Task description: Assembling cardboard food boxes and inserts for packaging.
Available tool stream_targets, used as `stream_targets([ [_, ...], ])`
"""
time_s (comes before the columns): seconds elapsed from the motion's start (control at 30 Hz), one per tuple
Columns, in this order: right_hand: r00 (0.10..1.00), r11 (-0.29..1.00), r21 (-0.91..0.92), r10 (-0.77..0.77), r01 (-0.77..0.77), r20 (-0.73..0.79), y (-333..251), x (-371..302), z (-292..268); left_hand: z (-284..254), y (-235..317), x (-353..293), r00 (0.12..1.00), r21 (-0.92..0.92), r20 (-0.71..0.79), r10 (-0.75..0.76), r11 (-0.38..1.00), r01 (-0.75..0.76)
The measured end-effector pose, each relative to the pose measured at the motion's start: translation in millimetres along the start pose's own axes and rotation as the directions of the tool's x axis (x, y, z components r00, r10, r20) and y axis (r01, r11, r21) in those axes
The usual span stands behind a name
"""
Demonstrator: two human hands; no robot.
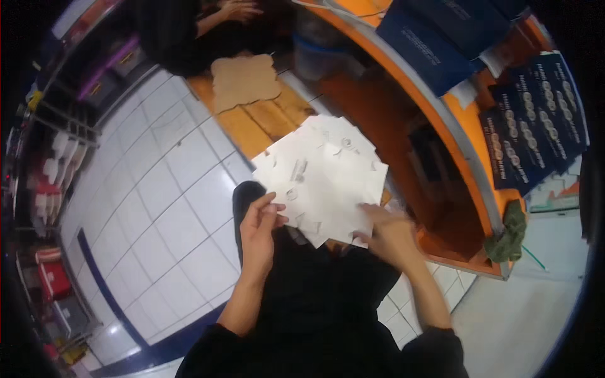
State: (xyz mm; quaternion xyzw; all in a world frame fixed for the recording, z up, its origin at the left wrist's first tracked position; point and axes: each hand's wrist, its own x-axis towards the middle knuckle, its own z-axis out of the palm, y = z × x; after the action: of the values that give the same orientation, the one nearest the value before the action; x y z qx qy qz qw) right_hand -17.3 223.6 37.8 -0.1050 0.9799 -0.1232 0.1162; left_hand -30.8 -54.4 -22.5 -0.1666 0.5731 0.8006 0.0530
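A fanned stack of white cut-out cardboard sheets lies in front of me, with notched edges and small dark print on the top sheet. At its lower left edge is my left hand, fingers loosely bent and apart, the tips against the margin of the sheets. My right hand reaches over the lower right corner of the stack. It is smeared by motion, so I cannot see whether its fingers grip a sheet. Under the stack shows a slatted wooden bench.
A brown scalloped cardboard piece lies farther along the bench. Another person's hand is beyond it. On the right, an orange counter carries dark blue printed packages and a green cloth. Shelves line the left.
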Motion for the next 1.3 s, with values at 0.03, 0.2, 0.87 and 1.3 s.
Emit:
stream_targets([
  [0.03,0.984,0.961,-0.23,-0.172,0.155,-0.053,23.6,5.4,76.1,-3.6,-8.6,5.9,1.0,0.008,-0.026,-0.007,1.0,0.007],
  [0.2,0.996,0.991,-0.106,-0.082,0.087,0.046,50.7,25.5,190.1,-36.6,-14.1,-4.8,0.999,0.194,-0.032,-0.043,0.98,0.048],
  [0.87,0.987,0.187,0.971,0.077,-0.15,0.138,26.9,0.6,91.1,36.5,-74.2,19.2,0.791,0.602,0.238,0.564,0.553,-0.576],
  [1.3,0.976,0.24,0.946,0.038,-0.217,0.214,12.2,2.1,78.0,43.1,-51.7,10.0,0.832,0.561,0.367,0.417,0.614,-0.555],
])
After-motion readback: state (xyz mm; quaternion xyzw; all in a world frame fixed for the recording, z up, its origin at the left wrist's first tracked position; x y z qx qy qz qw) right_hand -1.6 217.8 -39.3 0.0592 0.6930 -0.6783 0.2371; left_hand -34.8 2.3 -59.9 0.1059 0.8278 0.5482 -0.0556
